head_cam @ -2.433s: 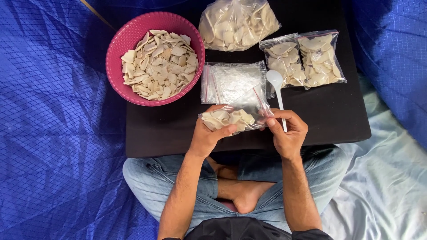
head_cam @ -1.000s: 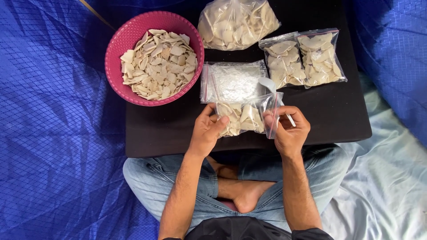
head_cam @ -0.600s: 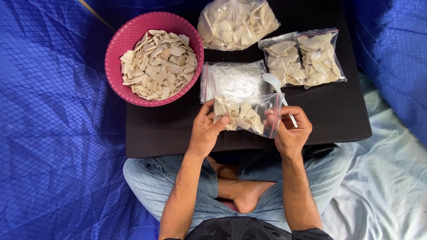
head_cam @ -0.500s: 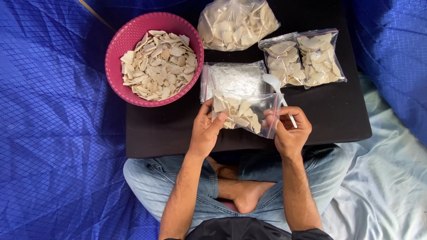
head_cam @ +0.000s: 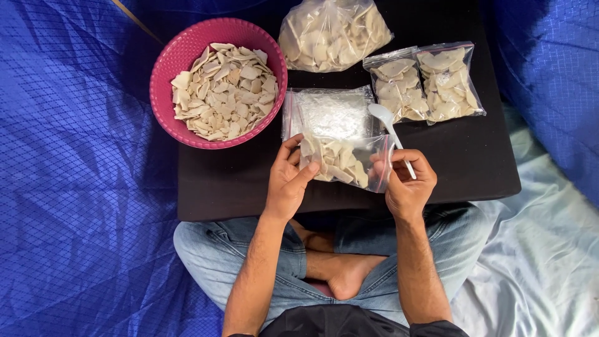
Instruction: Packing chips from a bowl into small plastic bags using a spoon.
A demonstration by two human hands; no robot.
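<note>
Fingers of the left hand (head_cam: 288,181) grip the left end of the small clear zip bag of pale chips (head_cam: 342,162), long axis left-right above the black table (head_cam: 231,181), while the right hand (head_cam: 407,181) pinches its right, seemingly unsealed mouth, white plastic spoon (head_cam: 388,125) tucked alongside.

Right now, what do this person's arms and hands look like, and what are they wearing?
Both forearms are bare from the elbow down, with visible hair. The left hand and right hand wear no gloves, and no rings, watch or bracelets show. Dark sleeves end near the elbows at the bottom edge. The person also wears light blue jeans and has bare feet.
</note>
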